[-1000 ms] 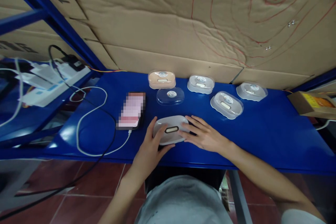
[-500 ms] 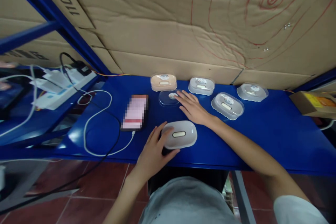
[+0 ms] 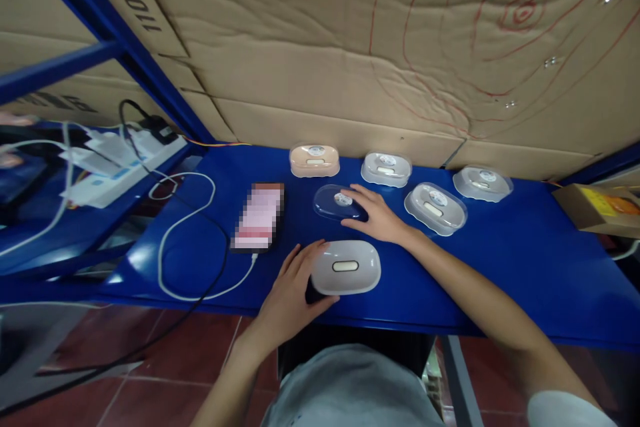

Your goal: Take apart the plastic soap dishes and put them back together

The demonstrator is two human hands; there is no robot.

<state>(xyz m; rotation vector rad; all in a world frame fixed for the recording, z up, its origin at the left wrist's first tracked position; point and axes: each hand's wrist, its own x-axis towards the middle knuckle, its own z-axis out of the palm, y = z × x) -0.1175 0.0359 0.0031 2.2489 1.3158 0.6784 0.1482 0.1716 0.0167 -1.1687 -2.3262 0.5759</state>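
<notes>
A light grey soap dish (image 3: 364, 272) with a pale oblong piece in its middle stands near the table's front edge. My left hand (image 3: 293, 293) grips its left end, with the thumb at the near side and the fingers along the far side. Just beyond the dish is a clear plastic lid (image 3: 327, 205) with a round white label. The thumb and fingers of my right hand (image 3: 379, 215) close around the lid's right end. Whether the lid still touches the table I cannot tell.
Along the back stand a peach lidded soap dish (image 3: 315, 163) and several grey lidded ones (image 3: 387, 172). A phone (image 3: 257, 217) on a white cable lies at left, near a power strip (image 3: 100, 190). An open cardboard box (image 3: 585, 210) sits at right; cardboard (image 3: 300, 67) walls the back.
My right hand has curled from lying flat to a grip on the clear lid's right end. The lid has moved a little right and nearer. My left hand stays at the grey dish.
</notes>
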